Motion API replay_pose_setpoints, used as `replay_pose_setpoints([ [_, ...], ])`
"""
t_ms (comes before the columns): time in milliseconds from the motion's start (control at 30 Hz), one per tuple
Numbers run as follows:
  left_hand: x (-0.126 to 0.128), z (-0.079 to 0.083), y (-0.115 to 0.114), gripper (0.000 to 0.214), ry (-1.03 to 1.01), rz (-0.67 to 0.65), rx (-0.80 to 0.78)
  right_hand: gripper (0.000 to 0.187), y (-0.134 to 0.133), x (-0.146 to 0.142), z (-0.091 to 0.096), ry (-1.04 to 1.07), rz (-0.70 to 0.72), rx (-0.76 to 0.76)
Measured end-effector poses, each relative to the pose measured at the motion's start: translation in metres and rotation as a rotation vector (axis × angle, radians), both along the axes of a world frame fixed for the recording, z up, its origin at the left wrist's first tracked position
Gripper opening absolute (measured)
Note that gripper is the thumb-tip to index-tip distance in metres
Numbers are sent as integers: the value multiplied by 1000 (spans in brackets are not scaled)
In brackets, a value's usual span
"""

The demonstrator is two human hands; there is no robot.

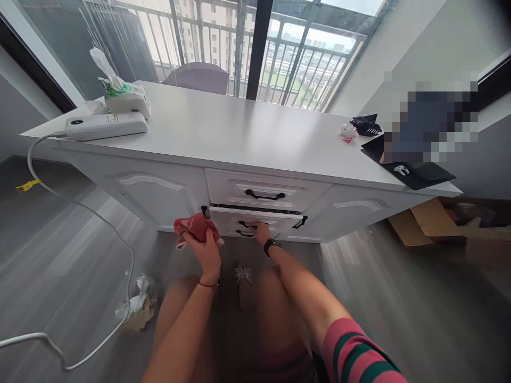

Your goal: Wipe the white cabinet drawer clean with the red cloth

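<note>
As left hand (pixel 204 252) grips cloth (pixel 196 227), drawer (pixel 252 215) ajar, against right hand (pixel 262 233)

This looks like a room in a high-rise home: a white sideboard (pixel 239 127) with panelled doors (pixel 147 194) stands on a grey wood-look floor (pixel 359 287), a tissue pack (pixel 130 101) and power strip (pixel 109 126) near its left edge, while the glass beyond its far edge shows a purple chair (pixel 197 77), railing (pixel 217 27) and tall building (pixel 217 13).
</note>
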State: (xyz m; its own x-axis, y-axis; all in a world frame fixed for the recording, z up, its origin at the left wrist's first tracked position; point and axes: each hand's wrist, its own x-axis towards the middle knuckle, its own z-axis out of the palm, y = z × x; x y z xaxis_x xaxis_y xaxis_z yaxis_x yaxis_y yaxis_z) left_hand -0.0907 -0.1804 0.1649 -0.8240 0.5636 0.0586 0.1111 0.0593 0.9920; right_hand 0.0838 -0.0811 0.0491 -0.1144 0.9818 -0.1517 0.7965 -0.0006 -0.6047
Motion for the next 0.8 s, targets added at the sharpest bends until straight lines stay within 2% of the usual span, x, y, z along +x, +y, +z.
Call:
replay_pose_setpoints([
  [100, -2, 0, 4, 35, -18, 14, -3, 27, 12, 0, -2, -4, -24, -4],
  [233, -5, -1, 10, 32, -9, 4, -51, 25, 21, 2, -5, -2, -22, -6],
  [367, -5, -7, 14, 29, -25, -43, -20, 24, 19, 0, -5, -15, -36, -10],
  [467, -5, -18, 14, 29, -12, -81, -11, 27, 12, -5, 1, -12, -47, 0],
  [567, -8, -24, 7, 30, 8, -157, -31, 32, 1, -6, 20, 12, -61, 35],
  [633, -14, -19, -4, 31, 19, -216, -34, 37, -12, -3, 40, 38, -81, 73],
  [733, -27, 2, -31, 37, 26, -266, 15, 33, -45, 7, 73, 85, -117, 121],
  [800, -37, 19, -57, 41, -1, -307, 51, 31, -79, 12, 88, 143, -143, 141],
])
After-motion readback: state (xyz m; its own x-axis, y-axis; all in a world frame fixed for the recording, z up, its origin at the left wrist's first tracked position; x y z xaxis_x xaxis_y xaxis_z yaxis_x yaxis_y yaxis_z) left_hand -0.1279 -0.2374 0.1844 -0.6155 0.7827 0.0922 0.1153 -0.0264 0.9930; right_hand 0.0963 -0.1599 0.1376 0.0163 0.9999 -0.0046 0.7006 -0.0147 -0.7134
